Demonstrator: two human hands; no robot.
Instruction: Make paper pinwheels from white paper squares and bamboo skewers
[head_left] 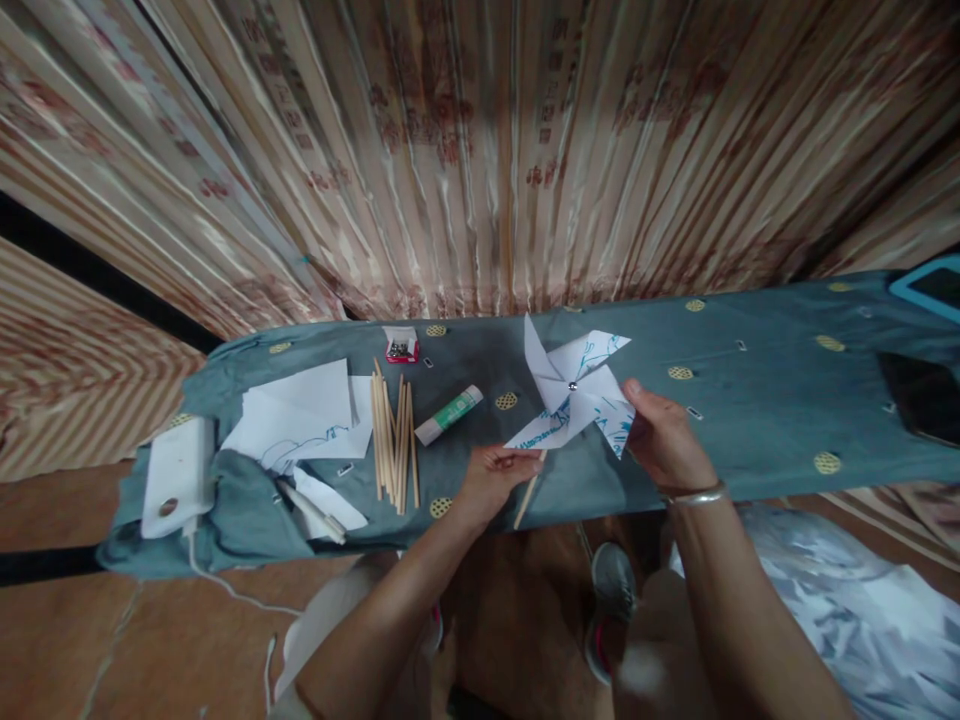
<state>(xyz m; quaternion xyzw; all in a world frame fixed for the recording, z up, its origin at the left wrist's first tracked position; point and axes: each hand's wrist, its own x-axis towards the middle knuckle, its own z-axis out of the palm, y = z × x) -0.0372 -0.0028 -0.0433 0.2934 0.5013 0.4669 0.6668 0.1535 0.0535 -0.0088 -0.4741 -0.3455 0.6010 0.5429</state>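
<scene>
A white paper pinwheel (581, 388) with blue drawn marks is held up over the narrow cloth-covered table. A small metal pin (572, 386) shows at its centre. Below it a thin wooden stick (529, 500) slants down toward the table's front edge. My left hand (499, 480) is closed at the top of the stick, just under the lower left blade. My right hand (664, 430), with a bracelet at the wrist, pinches the right-hand blade. Part of the stick is hidden behind the paper.
Left of the pinwheel lie a glue stick (450, 415), several wooden sticks (394, 440), a red box of pins (402, 346) and white paper sheets (300, 410). A white power strip (178, 478) sits at the left end. Phones (922, 395) rest at the right; a plastic bag (847, 610) stands below.
</scene>
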